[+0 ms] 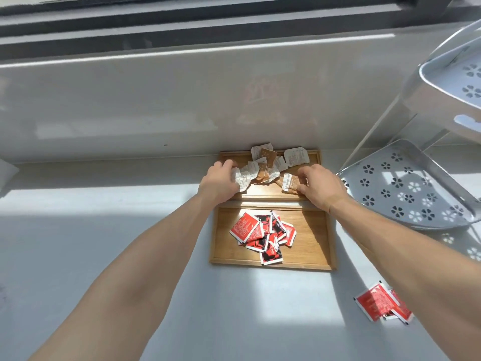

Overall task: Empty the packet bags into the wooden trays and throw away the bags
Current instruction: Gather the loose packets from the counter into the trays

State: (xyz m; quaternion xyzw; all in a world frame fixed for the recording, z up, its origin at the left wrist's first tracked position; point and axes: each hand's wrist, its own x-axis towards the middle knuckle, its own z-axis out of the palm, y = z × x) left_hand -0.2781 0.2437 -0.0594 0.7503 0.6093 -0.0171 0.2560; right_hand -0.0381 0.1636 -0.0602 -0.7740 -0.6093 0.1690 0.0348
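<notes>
Two wooden trays lie on the white counter, one behind the other. The far tray holds several brown and white packets in a loose heap. My left hand rests at the heap's left edge, its fingers touching a white packet. At the right side of the heap my right hand pinches a brown packet. The near tray holds several red and black packets. No packet bag is in view.
Two or three red packets lie loose on the counter at the lower right. A white perforated corner rack stands at the right. A glossy wall rises just behind the far tray, with a window ledge above.
</notes>
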